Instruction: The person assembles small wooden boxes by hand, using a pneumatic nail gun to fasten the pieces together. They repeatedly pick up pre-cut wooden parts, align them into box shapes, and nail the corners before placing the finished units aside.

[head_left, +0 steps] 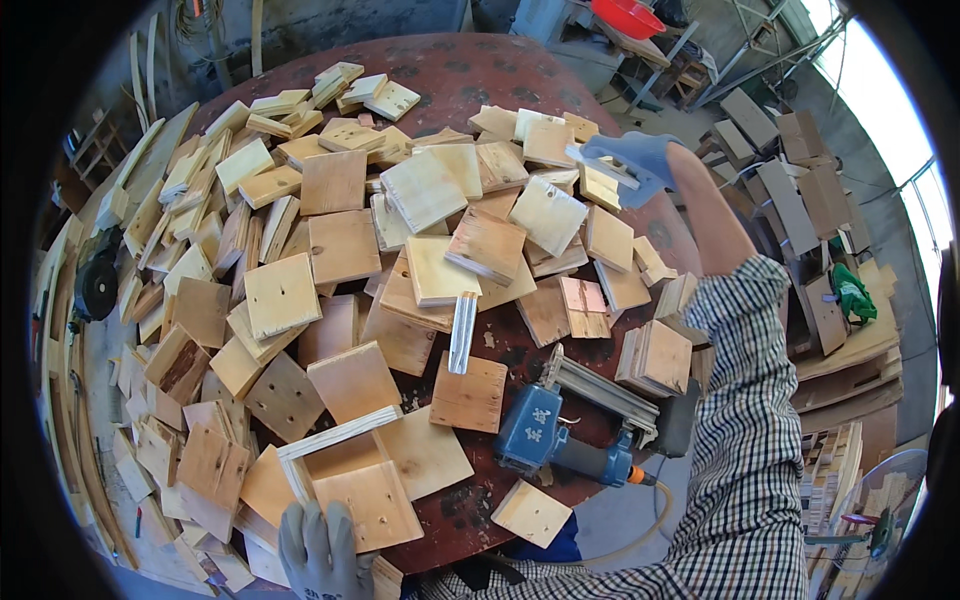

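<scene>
Plywood box corner (350,478), smooth-faced with striped edges, sits at the heap's near side; the grey-gloved left hand's (325,552) fingers lie together against it, grip unclear. The gloved right hand (640,166) clamps a thin pale wooden piece (598,164).

L hand (325,550) cut off at lower edge, wrist o/o frame. R hand (645,165) blurred; pale item (603,167) at fingers, can't ID. Red basin (628,16) clipped at top. Wood pile (422,190) hides most of tabletop (490,75).
</scene>
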Motion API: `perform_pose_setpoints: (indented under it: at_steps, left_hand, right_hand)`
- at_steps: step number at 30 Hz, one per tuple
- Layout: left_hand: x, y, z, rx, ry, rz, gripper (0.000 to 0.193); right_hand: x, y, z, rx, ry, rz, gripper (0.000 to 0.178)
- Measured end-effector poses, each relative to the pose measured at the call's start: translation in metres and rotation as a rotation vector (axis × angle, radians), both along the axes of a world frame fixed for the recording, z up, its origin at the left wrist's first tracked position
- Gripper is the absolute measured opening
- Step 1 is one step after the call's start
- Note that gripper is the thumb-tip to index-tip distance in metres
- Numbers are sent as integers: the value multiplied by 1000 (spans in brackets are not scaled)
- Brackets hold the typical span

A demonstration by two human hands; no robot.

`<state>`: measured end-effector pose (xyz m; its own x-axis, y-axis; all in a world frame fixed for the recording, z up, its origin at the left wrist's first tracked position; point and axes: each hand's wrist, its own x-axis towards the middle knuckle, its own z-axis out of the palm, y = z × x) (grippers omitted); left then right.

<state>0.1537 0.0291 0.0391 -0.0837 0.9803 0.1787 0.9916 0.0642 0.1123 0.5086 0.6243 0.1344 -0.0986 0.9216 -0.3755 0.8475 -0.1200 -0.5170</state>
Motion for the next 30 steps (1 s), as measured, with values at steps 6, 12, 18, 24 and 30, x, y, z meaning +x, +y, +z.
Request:
perform_pose_setpoints:
  at_steps: [6, 12, 18, 24, 30]
  left_hand:
    - [-5, -15, 0, 55, -222, 10, 56]
    - [-3, -15, 12, 264, -517, 211, 73]
    - [-57, -21, 28, 395, -63, 397, 60]
    - [-100, -24, -13, 224, 192, 437, 58]
    - [-87, -22, -11, 207, 142, 439, 60]
  right_hand:
    - [-11, -128, 87, 45, 364, 732, 60]
    - [-89, -341, 54, 249, 179, 583, 85]
    - [-175, -471, 11, 385, -15, 617, 105]
    - [-220, -481, -72, 560, -50, 574, 108]
    - [-198, -477, -94, 716, -30, 651, 87]
